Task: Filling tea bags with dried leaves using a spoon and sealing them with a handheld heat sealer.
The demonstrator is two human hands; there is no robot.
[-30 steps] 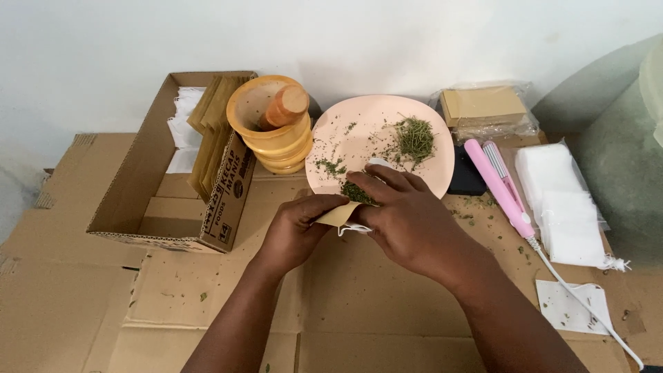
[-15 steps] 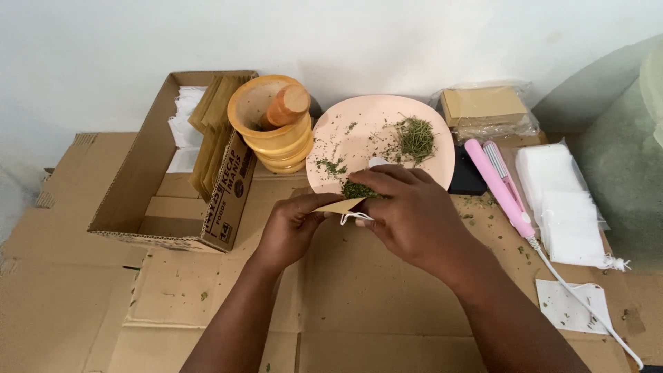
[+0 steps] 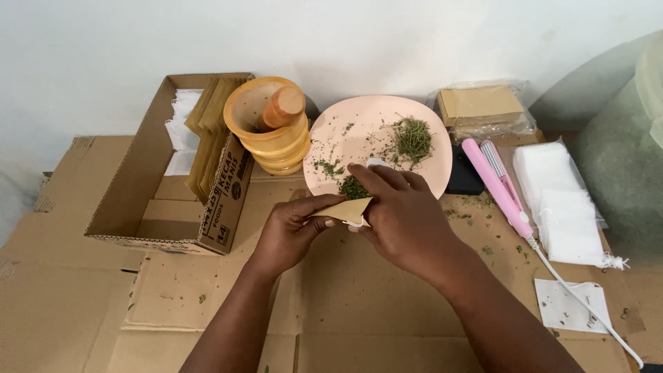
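Your small tan bag (image 3: pixel 343 209) sits just below the pink plate (image 3: pixel 376 141), at its near edge. It lies sideways, its open mouth tipped up toward the plate. Your right hand (image 3: pixel 404 221) covers the bag's right end, so you can't see it all. Your left hand (image 3: pixel 293 231) pinches the bag's left corner. Your right fingers press green herbs (image 3: pixel 353 187) into the mouth.
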